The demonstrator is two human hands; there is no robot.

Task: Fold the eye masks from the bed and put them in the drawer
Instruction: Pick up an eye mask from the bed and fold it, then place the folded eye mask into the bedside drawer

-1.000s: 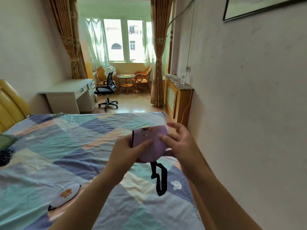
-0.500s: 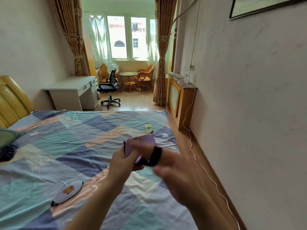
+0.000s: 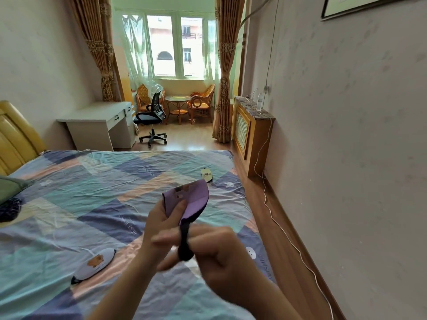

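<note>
Above the bed (image 3: 69,204), the left hand (image 3: 159,225) is pinching a folded purple eye mask (image 3: 194,199) — the right hand (image 3: 221,255) is gripping its black strap (image 3: 184,241).

Single head-worn wide-angle view, looking forward and down, close over bed (image 3: 92,204), facing window (image 3: 175,47)
</note>
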